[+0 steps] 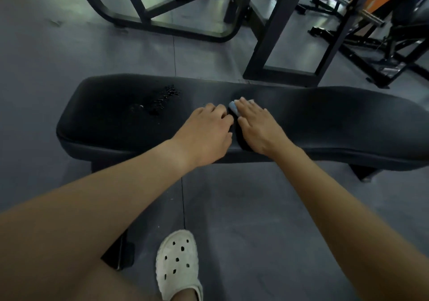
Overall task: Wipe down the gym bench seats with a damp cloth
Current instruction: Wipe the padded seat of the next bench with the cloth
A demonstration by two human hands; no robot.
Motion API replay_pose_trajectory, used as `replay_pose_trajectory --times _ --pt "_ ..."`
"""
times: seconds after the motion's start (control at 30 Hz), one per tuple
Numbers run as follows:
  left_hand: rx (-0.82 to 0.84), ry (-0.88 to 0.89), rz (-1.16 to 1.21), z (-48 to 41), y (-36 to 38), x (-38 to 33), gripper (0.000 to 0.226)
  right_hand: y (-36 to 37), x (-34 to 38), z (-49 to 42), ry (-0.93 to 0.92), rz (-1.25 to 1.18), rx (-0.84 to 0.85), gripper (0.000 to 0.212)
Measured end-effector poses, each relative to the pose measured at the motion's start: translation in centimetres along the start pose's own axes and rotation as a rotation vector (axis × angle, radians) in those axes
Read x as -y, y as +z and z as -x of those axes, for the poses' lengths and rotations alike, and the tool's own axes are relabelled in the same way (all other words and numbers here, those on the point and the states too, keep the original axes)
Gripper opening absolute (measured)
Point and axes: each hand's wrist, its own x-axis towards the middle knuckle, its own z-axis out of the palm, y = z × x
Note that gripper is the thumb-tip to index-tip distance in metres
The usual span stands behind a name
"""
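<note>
Blue cloth (232, 107) is lying mid bench seat (336, 119), mostly hidden under the right hand (260, 126), which is pressing it w/ flat, straight fingers. Left hand (206, 131) is resting just beside it on the seat, fingers loosely bent, holding nothing visible. Risks: cloth is bunching small, so prob slipping out on a hard push; dark specks (162, 101) near the seat's left end are likely getting smeared or missed. Count: 1 cloth, 1 seat, 2 hands, 1 speck patch, 1 white clog (177, 261).

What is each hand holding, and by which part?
Right hand presses flat on the small light-blue cloth, fingers covering its top, no grip. Left hand beside it: fingers curled, hold unclear.
</note>
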Motion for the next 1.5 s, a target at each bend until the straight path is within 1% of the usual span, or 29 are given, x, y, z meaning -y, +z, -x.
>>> replay_pose_trajectory --times 0.13,0.3,0.37,0.47,0.53,0.6,0.7,0.8,0.87,0.93,1.0,1.07,1.17,1.23,1.3,1.4,1.43,1.5 --pt "-0.003 -0.019 -0.046 1.5 -1.3 -0.4 0.04 0.9 1.4 5.6 -0.015 -0.014 -0.043 0.054" --pt "0.07 -0.026 -0.027 3.2 -2.0 -0.6 0.041 0.5 1.7 8.8 0.01 0.005 -0.008 0.055" --pt "0.122 -0.025 -0.042 3.5 -2.2 -0.7 0.043 -0.2 0.8 7.9 0.085 0.008 -0.013 0.055" --pt "0.207 -0.049 -0.015 3.6 -2.6 -1.4 0.041 -1.1 0.3 6.4 0.274 -0.045 -0.051 0.056" --pt "0.239 -0.072 -0.04 3.3 -2.9 -1.9 0.041 -0.5 1.2 6.0 0.315 -0.028 -0.08 0.054" --pt "0.265 -0.105 -0.079 2.9 -2.9 -2.7 0.042 0.3 2.7 6.2 0.266 -0.021 -0.076 0.055" --pt "0.271 -0.143 -0.149 3.1 -2.1 -4.0 0.043 1.6 3.8 7.9 0.133 -0.025 -0.066 0.055" --pt "0.261 -0.136 -0.201 3.5 -1.6 -4.0 0.046 1.8 3.4 9.4 0.056 -0.006 -0.079 0.055" --pt "0.286 -0.113 -0.201 3.7 -2.1 -3.2 0.046 1.5 2.2 9.7 0.036 0.005 -0.088 0.055" --pt "0.347 -0.098 -0.186 4.0 -2.9 -2.4 0.051 1.4 0.5 10.1 0.079 0.005 -0.128 0.057" --pt "0.386 -0.079 -0.193 4.4 -3.4 -2.0 0.055 1.5 -1.2 10.8 0.186 -0.023 -0.206 0.061" --pt "0.362 -0.053 -0.194 4.8 -3.7 -2.0 0.054 1.8 -2.0 11.1 0.284 -0.047 -0.287 0.064" --pt "0.299 0.013 -0.193 5.1 -4.1 -2.7 0.048 2.4 -0.9 10.5 0.335 -0.062 -0.354 0.067" --pt "0.298 0.046 -0.194 5.2 -4.2 -3.6 0.046 3.0 0.9 10.1 0.295 -0.077 -0.379 0.065" --pt "0.305 0.055 -0.184 5.2 -4.2 -4.4 0.045 4.0 3.1 9.7 0.172 -0.096 -0.357 0.062" --pt "0.255 0.052 -0.149 5.6 -4.1 -4.2 0.039 5.4 5.2 9.5 -0.022 -0.139 -0.339 0.061" --pt "0.245 0.054 -0.13 5.9 -4.0 -3.9 0.04 5.6 5.1 9.5 -0.055 -0.147 -0.354 0.06" --pt "0.264 0.076 -0.11 6.7 -3.7 -3.1 0.049 5.8 4.0 9.5 -0.105 -0.124 -0.39 0.057"
